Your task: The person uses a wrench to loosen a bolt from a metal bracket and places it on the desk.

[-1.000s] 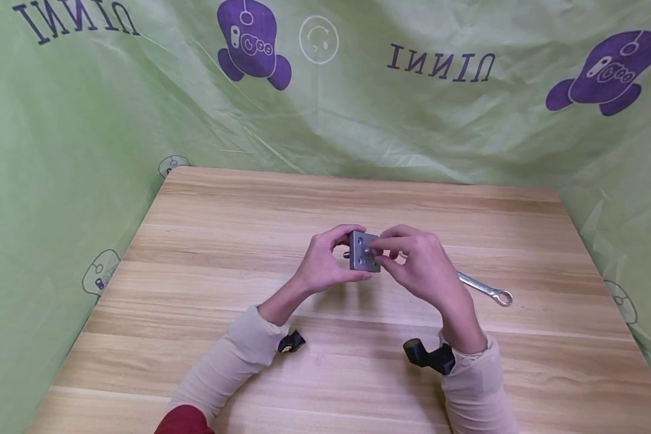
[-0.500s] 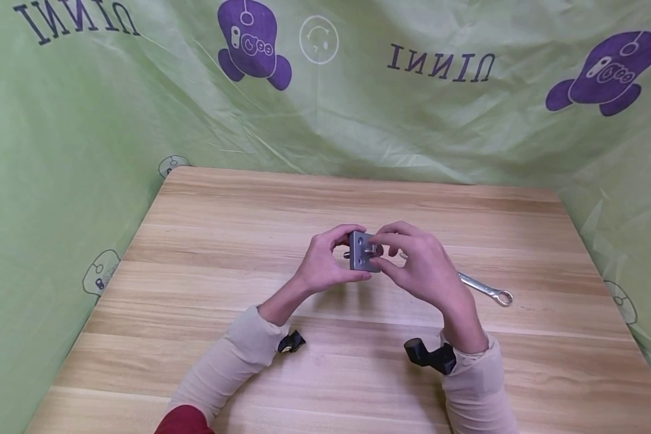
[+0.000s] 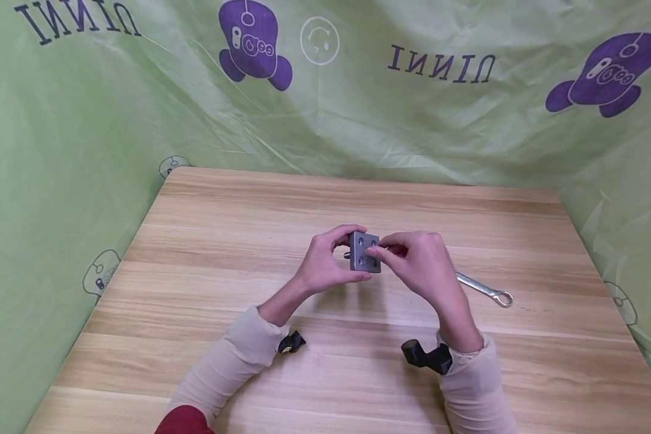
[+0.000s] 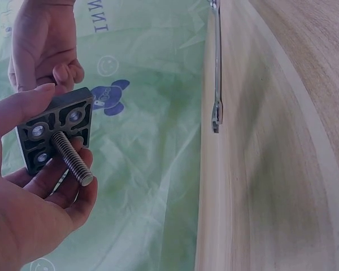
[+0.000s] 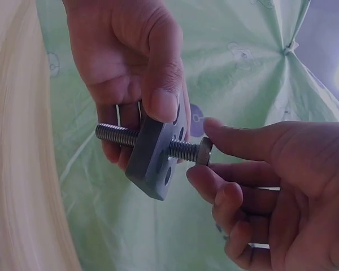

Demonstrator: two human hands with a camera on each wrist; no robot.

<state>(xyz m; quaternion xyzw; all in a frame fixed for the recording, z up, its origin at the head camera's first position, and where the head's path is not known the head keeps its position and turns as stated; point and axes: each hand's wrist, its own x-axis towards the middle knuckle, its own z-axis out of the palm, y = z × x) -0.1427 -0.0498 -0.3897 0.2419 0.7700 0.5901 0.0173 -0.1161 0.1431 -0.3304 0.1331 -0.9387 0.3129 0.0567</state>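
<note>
My left hand [image 3: 325,259] grips a square dark grey plate [image 3: 360,262] by its top and bottom edges, above the table. Holes sit near the plate's corners, and its ribbed back shows in the left wrist view. Through its centre runs a threaded bolt [image 4: 73,158], standing out on both sides. On the far side from the left palm, my right hand [image 3: 420,259] pinches the bolt's head [image 5: 204,151] between thumb and index finger. A length of bare thread shows between head and plate in the right wrist view. The other right fingers are curled in.
A combination wrench [image 3: 485,288] lies on the wooden table [image 3: 249,211] to the right, partly hidden behind the right hand. A green printed curtain [image 3: 347,120] surrounds the table's back and sides. Black camera mounts [image 3: 427,357] sit at both wrists.
My right fingers have shifted their hold around the bolt head, spreading half a second ago and now pinching with the thumb forward. The left hand and the plate have stayed in place.
</note>
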